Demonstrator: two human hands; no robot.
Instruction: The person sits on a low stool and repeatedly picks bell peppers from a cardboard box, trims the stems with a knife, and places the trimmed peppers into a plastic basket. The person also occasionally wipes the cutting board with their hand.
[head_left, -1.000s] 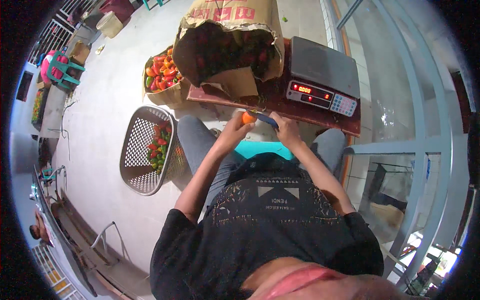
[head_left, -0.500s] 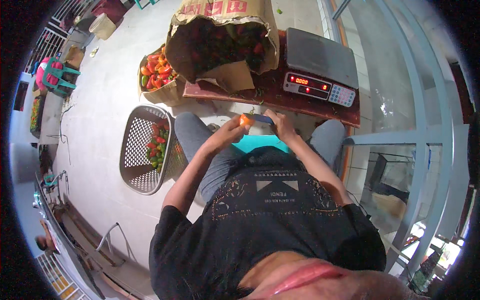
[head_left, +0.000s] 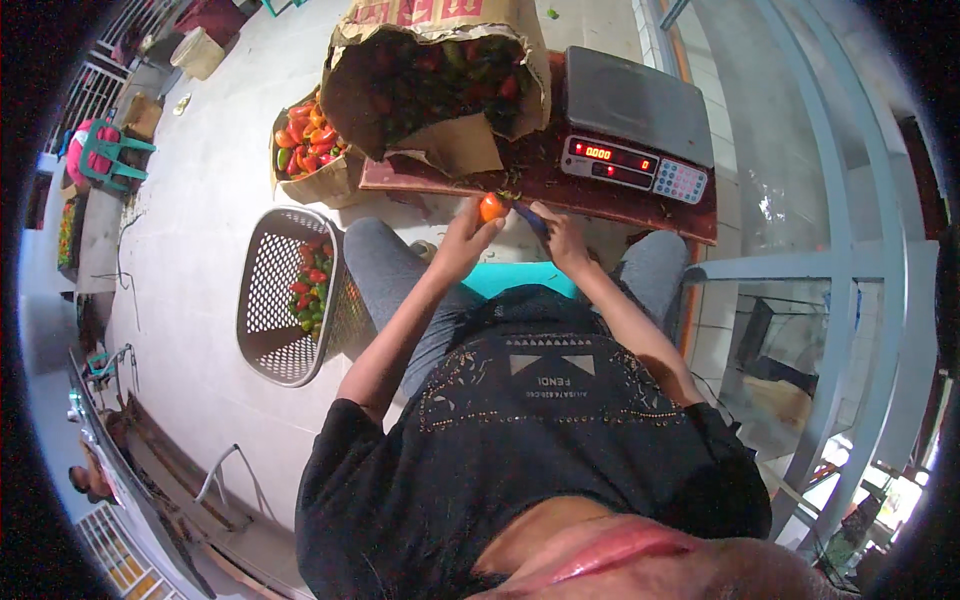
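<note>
An orange pepper with smooth, glossy skin and a rounded shape is being held by the left hand, whose fingers are being kept closed on its side. By the right hand, which is being clamped on its rear part, a slim, dark blue knife-like tool is being gripped. The pepper is being held in front of the near edge of the reddish-brown table, and its long axis is being hidden by foreshortening, so its direction cannot be told. The tool is being pointed toward the pepper, to the upper left, with its long axis slanting; whether they are touching cannot be told. On the table, a creased cardboard carton and a flat-topped grey scale are being supported.
</note>
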